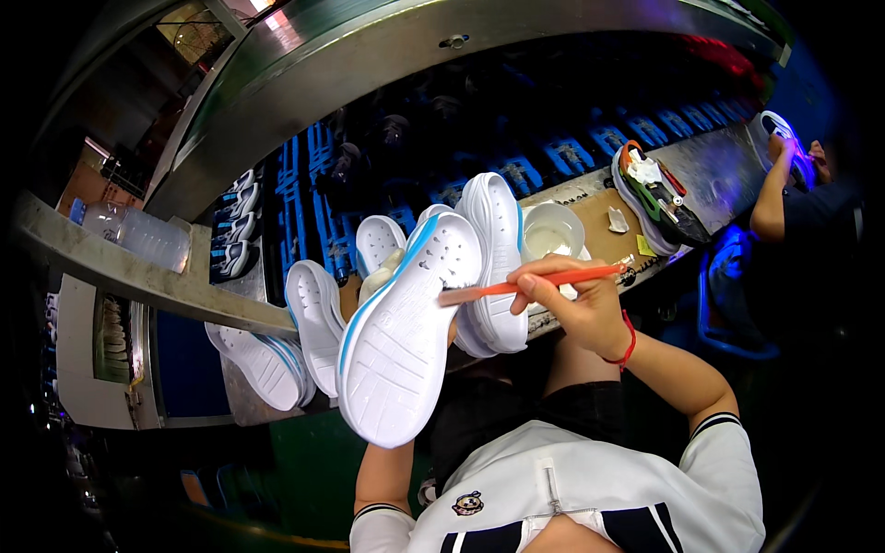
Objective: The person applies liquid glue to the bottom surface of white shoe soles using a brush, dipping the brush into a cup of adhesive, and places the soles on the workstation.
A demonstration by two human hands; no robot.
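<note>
A white shoe sole (396, 350) with a blue edge stripe is held up in front of me, its inner face toward me. My left hand (380, 278) grips it from behind; cream glove fingers show at its left edge, and the rest of the hand is hidden. My right hand (581, 309), bare with a red cord at the wrist, is closed round a brush (553, 276) with an orange handle. The brush's tip touches or hovers just over the middle of the sole, below its small holes; I cannot tell which. Behind the bristles, a white bowl (553, 230) stands on the bench.
More white soles (313, 318) stand and lean around the held one. Beyond runs a dark conveyor (562, 157) with blue holders under a metal hood (369, 69). An orange-and-green shoe (650, 198) lies at the right, near another person's arm (772, 198). A plastic jug (138, 235) sits at left.
</note>
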